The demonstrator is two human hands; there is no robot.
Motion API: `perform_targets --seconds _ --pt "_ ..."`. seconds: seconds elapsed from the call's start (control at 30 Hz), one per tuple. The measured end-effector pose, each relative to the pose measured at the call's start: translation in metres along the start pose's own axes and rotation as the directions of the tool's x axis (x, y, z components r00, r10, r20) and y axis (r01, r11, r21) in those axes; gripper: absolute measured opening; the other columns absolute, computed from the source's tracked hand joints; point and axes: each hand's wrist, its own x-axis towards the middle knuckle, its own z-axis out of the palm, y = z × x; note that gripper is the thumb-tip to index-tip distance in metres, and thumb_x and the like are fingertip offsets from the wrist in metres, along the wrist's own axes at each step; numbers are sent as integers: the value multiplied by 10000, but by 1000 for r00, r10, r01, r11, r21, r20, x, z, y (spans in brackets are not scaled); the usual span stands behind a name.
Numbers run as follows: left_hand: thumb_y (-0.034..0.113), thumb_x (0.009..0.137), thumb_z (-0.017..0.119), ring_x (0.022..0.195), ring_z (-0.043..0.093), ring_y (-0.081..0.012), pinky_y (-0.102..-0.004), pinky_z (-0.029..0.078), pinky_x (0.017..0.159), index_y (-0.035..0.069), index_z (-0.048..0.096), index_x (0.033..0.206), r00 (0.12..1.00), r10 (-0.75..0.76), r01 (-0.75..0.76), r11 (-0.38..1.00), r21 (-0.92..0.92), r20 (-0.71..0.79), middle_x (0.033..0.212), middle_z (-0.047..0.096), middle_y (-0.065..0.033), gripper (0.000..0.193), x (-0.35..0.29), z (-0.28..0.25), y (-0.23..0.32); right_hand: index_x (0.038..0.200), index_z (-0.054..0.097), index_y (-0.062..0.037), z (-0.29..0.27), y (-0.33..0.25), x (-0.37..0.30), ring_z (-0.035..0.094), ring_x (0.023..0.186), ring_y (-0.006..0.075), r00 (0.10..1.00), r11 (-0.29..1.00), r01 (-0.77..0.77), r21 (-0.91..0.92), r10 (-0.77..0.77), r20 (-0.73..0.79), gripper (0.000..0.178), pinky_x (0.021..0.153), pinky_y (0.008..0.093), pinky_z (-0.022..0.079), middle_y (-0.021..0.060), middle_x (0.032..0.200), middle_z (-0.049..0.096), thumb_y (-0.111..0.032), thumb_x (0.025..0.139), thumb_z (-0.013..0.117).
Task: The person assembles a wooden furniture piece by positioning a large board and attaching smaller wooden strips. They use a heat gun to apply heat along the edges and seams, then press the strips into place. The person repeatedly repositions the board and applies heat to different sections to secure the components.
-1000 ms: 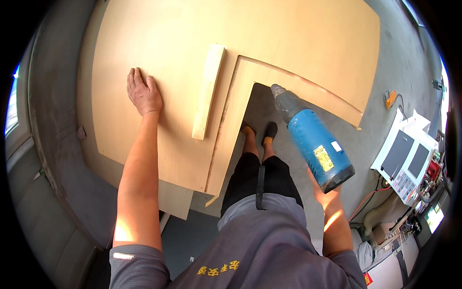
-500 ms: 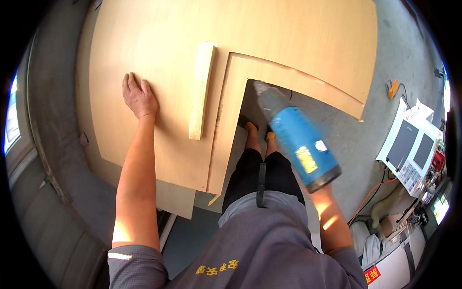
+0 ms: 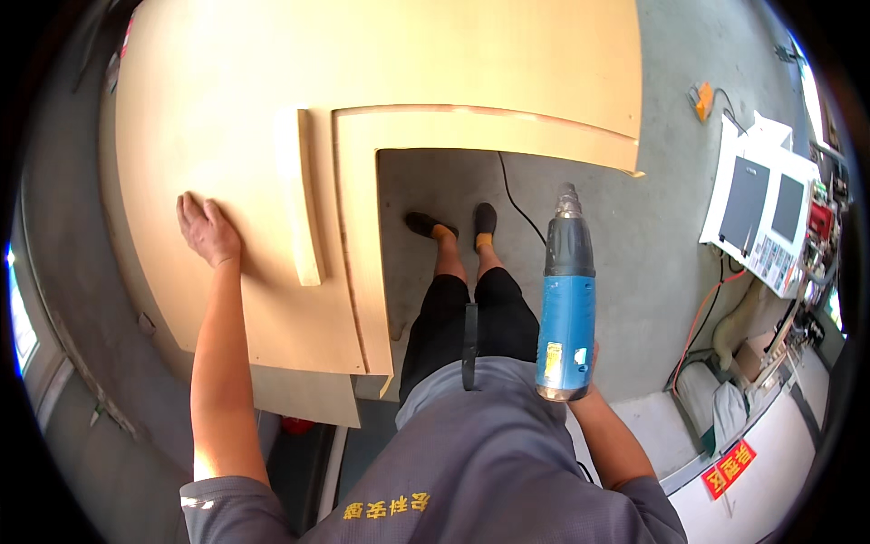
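Observation:
My left hand (image 3: 211, 234) lies flat on a pale wood-grain board (image 3: 435, 54), fingers stretched out, left of a loose light wooden strip (image 3: 306, 208). The board has a squared cut-out facing me, with a narrow groove running parallel to its edges. A blue heat gun (image 3: 568, 308) with a black collar and metal nozzle is in my right hand (image 3: 593, 364), mostly hidden beneath the tool. Its nozzle points away from me, over the floor to the right of the cut-out and apart from the board.
A black cord (image 3: 515, 195) runs across the grey floor (image 3: 625, 272) below the cut-out, near my feet. To the right stand a white machine (image 3: 757, 195) with dark panels, hoses and assorted tools. An orange device (image 3: 702, 102) lies farther back. Along the left is a grey wall.
The heat gun has swung from the cut-out's inner corner to the right, and its nozzle now points straight ahead. My view has shifted; my left hand stays on the board.

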Motion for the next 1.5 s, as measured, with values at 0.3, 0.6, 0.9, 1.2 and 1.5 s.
perform_targets --seconds 0.3,0.6,0.9,1.2,1.5 --pt "343 1006 446 1386 384 -355 -422 307 1155 -42 475 1407 997 80 -79 996 -38 4 1501 425 -196 557 5 13 -24 1032 611 -3 1 15 51 648 875 374 715 -243 518 -820 -404 571 335 763 408 530 191 990 652 -148 751 722" --pt "333 1018 407 1389 379 -355 -422 287 1167 -39 452 1428 998 39 -38 999 -25 41 1495 422 -215 556 13 17 -38 1326 497 -26 -138 -14 61 639 1011 246 879 874 471 -118 -476 -17 441 881 362 561 129 1200 610 -366 1047 454" --pt "358 1029 376 1427 337 -353 -419 252 1187 -67 414 1448 997 -42 44 999 -31 66 1529 389 -226 598 18 23 -34 1024 615 -47 -99 -8 91 604 799 163 522 232 621 -749 -835 174 105 656 307 471 51 894 634 -130 960 611" --pt "393 1022 366 1430 335 -357 -418 238 1194 -65 411 1452 994 -72 76 996 -47 78 1528 394 -226 630 15 17 -18 1029 617 -35 -102 -15 93 631 864 188 530 294 640 -709 -838 130 107 721 316 505 71 942 647 -89 936 612" --pt "384 1014 369 1407 360 -367 -425 268 1173 -68 422 1439 994 -76 81 995 -66 80 1520 403 -222 623 15 16 -16 956 606 -36 -121 -21 101 598 777 149 492 149 634 -759 -835 247 46 712 294 485 50 849 619 -78 939 607"
